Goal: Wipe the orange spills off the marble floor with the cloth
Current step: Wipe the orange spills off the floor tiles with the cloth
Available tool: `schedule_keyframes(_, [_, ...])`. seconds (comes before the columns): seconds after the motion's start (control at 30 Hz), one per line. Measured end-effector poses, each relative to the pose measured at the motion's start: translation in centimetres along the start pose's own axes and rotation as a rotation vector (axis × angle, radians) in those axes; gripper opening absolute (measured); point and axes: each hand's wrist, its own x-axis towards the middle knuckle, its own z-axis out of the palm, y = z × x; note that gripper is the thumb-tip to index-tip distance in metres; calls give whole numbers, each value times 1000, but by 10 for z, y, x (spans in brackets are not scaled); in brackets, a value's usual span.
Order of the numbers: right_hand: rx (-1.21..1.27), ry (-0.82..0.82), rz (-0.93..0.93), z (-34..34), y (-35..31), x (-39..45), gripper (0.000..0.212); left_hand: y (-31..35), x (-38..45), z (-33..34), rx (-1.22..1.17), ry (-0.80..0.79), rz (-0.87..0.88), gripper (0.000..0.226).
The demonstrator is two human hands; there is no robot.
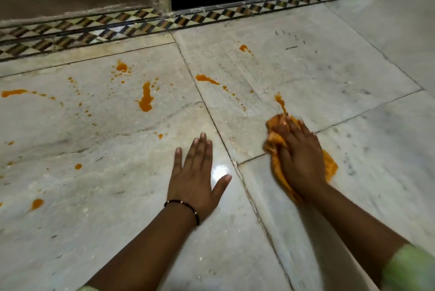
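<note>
Pressing cloth (329, 166) flat on marble floor (353, 67), right hand (299, 159) fingers together, at tail of nearest orange streak (280, 101). Left hand (195, 177) braced on floor, fingers spread. Early stage: most spills (146, 99) left, mainly leftward, untouched.

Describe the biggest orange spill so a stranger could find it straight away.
Start at the patterned border along the wall, then come down the left slab. The biggest spill is the long upright streak swelling into a blob; its neighbours are mere dots.
</note>
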Motion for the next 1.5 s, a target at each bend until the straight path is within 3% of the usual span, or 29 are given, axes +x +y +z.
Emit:
schedule_keyframes(0.07, [-16,-9,45,8,-17,43,62,0,2,6,53,-16,-14,85])
schedule_keyframes(0.17, [-11,-89,-129,23,-51,59,63,0,1,5,59,-37,-16,85])
schedule_keyframes(0.27, [11,-160,-354,22,-57,15,56,1,1,3,46,-46,-21,85])
schedule_keyframes(0.37, [105,-193,-443,2,-13,-23,47,0,0,4,42,-18,3,84])
schedule_keyframes(0.43, [115,-138,-410,-11,24,-21,46,-1,0,5,35,0,0,84])
schedule_keyframes(0.5, [74,-66,-264,-10,45,9,48,1,0,5,30,7,-12,84])
schedule_keyframes(0.57, [41,-10,-68,-3,38,54,55,3,1,4,38,-7,-18,84])
schedule_keyframes(0.63, [20,9,16,12,14,96,63,3,1,2,44,-22,-25,85])
schedule_keyframes(0.7, [26,-45,-20,26,-22,117,66,4,2,1,58,-30,-29,85])
schedule_keyframes(0.8, [59,-163,-260,34,-64,87,56,3,1,0,63,-45,-35,85])
schedule_keyframes(0.93, [115,-166,-449,10,-23,27,49,3,-1,-1,42,-38,-18,86])
schedule_keyframes(1.07, [94,-41,-178,7,16,55,55,4,-1,1,9,-20,-34,86])
schedule_keyframes(1.2, [2,-12,-55,25,-27,130,61,6,-1,0,10,-14,-43,86])
schedule_keyframes(1.37, [50,-196,-403,45,-98,108,54,5,-1,-1,23,-25,-39,86])
schedule_keyframes(1.43, [91,-236,-529,33,-79,79,49,5,-1,-1,19,-23,-36,86])
schedule_keyframes(1.5, [108,-224,-539,19,-42,69,50,5,-1,1,1,-4,-40,87])
